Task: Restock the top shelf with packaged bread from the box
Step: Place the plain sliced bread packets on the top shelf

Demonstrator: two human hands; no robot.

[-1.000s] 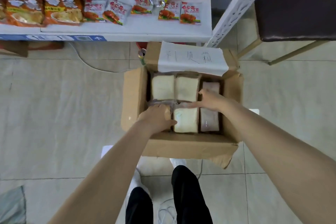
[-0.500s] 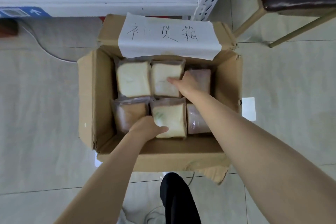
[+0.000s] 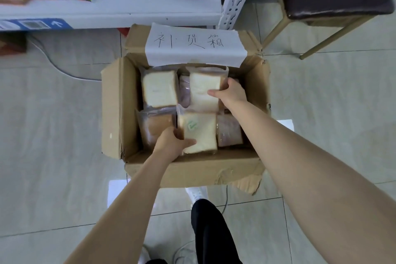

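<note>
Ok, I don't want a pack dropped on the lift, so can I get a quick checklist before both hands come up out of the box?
1. Left hand gripping the bread pack with the green mark: ok, thumb over its lower left corner.
2. Right hand gripping the far white bread pack: ok, thumb on its face, fingers behind its right edge.
3. Wrappers intact: cannot tell, plastic too blurred.
4. Box flaps clear of the lift path: ok, all folded outward.
5. Neighbouring packs free of the held ones: cannot tell, they lie tightly together.
6. Room on the top shelf: cannot tell, out of view.
</note>
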